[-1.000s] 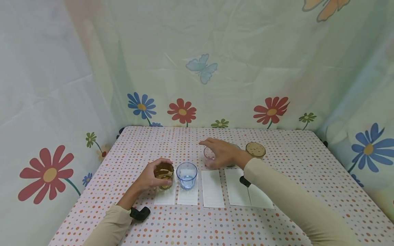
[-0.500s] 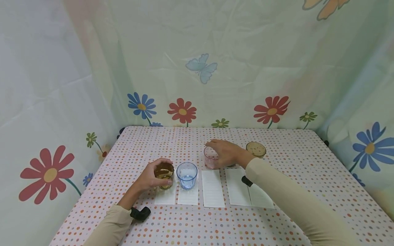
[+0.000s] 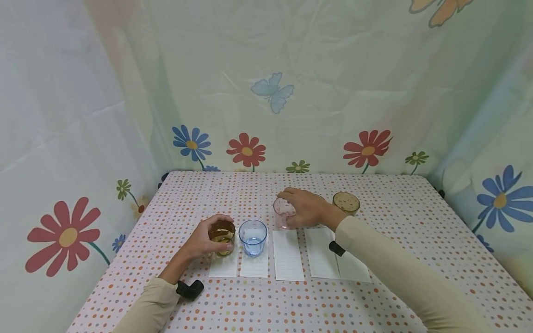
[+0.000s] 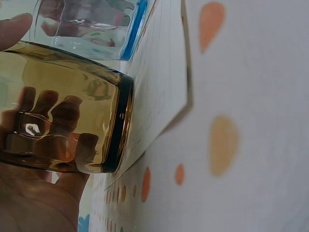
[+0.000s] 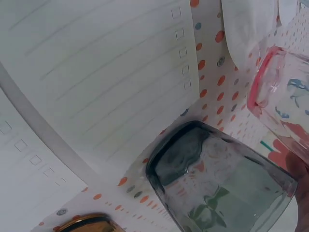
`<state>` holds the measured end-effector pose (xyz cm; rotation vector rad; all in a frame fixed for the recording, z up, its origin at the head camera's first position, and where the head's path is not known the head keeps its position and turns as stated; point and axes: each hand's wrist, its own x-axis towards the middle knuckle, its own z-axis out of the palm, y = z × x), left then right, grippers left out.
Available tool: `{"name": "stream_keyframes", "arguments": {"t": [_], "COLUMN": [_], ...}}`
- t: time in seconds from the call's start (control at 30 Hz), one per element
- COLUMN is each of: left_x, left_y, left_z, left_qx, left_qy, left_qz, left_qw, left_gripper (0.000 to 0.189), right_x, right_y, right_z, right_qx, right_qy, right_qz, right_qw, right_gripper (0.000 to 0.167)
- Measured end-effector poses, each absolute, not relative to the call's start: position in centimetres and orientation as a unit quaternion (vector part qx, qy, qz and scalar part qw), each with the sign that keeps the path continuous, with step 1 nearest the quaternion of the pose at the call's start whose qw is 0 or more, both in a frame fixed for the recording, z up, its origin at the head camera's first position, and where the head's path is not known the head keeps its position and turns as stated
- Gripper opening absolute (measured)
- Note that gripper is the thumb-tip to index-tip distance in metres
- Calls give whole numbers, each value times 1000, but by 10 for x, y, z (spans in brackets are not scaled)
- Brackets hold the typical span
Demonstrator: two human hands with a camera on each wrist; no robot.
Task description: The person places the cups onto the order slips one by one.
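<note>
My left hand (image 3: 204, 239) grips an amber glass (image 4: 63, 111), thumb on the near side and fingers round the far side. That glass stands upright on a white paper slip (image 3: 222, 268). Right beside it a light blue glass (image 3: 253, 238) stands on another slip. My right hand (image 3: 306, 208) holds a pink glass (image 3: 283, 215) by its sides, just behind the third slip (image 3: 288, 256). A grey-green glass (image 5: 217, 179) stands close by, mostly hidden under the right hand in the head view. Farther right is a yellow-brown glass (image 3: 346, 202).
Two more lined slips, one left (image 3: 320, 254) and one right (image 3: 351, 266), lie side by side under the right forearm. A dotted cloth (image 3: 250, 305) covers the table. A flowered curtain (image 3: 266, 55) hangs behind and at both sides.
The right hand's outstretched fingers have come down and curled round the pink glass, which has shifted slightly left. The left hand and its amber glass have stayed put.
</note>
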<state>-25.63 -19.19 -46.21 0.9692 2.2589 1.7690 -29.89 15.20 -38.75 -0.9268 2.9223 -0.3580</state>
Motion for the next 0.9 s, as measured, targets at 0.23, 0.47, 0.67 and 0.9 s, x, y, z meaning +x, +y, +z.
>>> {"name": "stream_keyframes", "arguments": {"t": [0.23, 0.47, 0.67, 0.9], "left_x": [-256, -256, -256, -256], "left_y": [-193, -192, -192, -191], "left_z": [-463, -461, -461, -461], "left_qx": [318, 323, 320, 320], "left_qy": [747, 743, 741, 741], "left_qz": [581, 583, 587, 588], "left_qw": [53, 56, 61, 61], "left_gripper": [60, 64, 64, 63], "right_x": [-287, -273, -264, -254], "right_y": [151, 151, 155, 157], "right_z": [-392, -401, -407, -411], "right_qx": [-341, -357, -379, -401], "right_qy": [928, 916, 904, 896], "right_qz": [-150, -180, -197, -189], "right_qw": [6, 19, 21, 20], "right_gripper": [72, 66, 66, 67]}}
